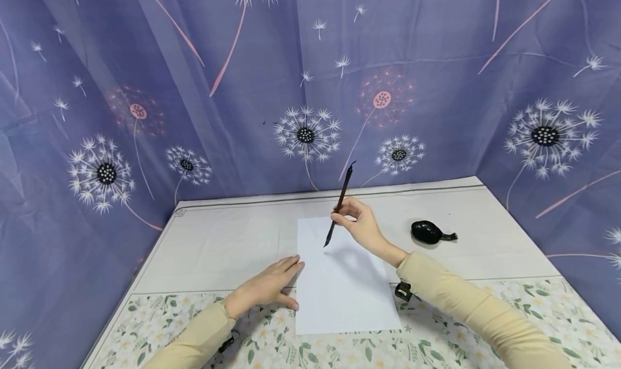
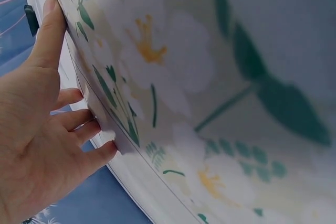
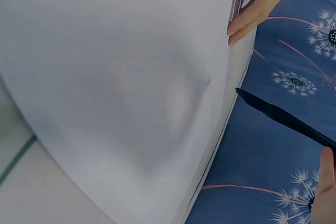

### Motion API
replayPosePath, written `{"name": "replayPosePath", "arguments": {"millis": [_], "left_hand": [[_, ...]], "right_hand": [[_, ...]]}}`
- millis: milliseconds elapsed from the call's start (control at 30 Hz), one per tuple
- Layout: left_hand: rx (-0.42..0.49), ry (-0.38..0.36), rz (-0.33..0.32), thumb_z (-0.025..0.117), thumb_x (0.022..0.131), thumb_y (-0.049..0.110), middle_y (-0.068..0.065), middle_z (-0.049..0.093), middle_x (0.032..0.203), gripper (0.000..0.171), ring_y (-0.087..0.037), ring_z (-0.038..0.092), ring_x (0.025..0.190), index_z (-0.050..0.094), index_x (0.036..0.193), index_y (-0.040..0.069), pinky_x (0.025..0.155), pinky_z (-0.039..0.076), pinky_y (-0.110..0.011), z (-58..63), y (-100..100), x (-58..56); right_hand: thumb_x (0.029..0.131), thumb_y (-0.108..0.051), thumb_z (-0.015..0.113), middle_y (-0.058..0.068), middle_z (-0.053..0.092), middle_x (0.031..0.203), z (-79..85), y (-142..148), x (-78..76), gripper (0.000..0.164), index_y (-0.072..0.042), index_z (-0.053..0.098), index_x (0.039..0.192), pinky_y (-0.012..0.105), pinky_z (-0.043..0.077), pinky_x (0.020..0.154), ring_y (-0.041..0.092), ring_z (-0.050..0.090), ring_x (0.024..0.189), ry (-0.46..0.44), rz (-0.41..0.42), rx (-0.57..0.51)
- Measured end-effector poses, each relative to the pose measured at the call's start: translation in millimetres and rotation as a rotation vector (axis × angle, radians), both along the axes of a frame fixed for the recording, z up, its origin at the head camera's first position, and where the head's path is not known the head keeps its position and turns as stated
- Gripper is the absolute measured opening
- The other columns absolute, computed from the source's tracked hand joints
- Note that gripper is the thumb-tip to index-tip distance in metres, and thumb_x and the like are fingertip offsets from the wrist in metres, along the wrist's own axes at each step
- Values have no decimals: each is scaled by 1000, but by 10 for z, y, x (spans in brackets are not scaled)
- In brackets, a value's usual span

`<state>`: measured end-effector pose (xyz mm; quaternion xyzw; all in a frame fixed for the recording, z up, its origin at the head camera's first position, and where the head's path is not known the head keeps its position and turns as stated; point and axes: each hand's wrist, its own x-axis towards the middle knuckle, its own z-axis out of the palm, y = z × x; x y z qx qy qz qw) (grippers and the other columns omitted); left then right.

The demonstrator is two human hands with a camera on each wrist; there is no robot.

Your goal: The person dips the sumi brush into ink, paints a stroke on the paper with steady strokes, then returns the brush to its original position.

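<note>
In the head view a sheet of white paper (image 1: 346, 304) lies on the table. My right hand (image 1: 361, 226) pinches a dark writing brush (image 1: 345, 186) between thumb and fingers, its black tip pointing down over the upper part of the sheet. The right wrist view shows the brush (image 3: 286, 120) tip apart from the paper, with the tip's shadow on the sheet. At the sheet's left edge rests my left hand (image 1: 266, 286), fingers spread and fairly straight, fingertips right at the edge. That left hand (image 2: 52, 129) holds nothing. The visible paper bears no marks.
A small black spoon-shaped dish (image 1: 427, 232) with a short handle stands right of the paper. The table has a white cloth (image 1: 228, 237) at the back and a floral one (image 1: 451, 342) in front. A purple dandelion-print curtain (image 1: 242, 143) encloses the back and sides.
</note>
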<state>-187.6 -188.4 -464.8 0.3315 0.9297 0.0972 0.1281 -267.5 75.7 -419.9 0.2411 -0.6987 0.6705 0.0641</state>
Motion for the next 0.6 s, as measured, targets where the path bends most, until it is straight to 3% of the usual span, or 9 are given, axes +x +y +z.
{"name": "replayPosePath", "arguments": {"millis": [333, 600], "left_hand": [[-10, 0, 7, 67, 75, 60, -21, 23, 158, 103, -36, 26, 146, 29, 151, 2, 118, 28, -49, -17, 2, -2], [-8, -6, 5, 67, 76, 59, -21, 23, 159, 102, -37, 25, 146, 28, 152, 3, 118, 28, -49, -1, -3, 2]], "right_hand": [[87, 7, 66, 34, 62, 97, 4, -58, 21, 16, 12, 57, 99, 31, 60, 79, 6, 66, 81, -33, 1, -10], [87, 7, 66, 32, 63, 98, -34, -69, 3, 14, 10, 57, 98, 31, 60, 80, 38, 68, 92, -51, 5, 11]]}}
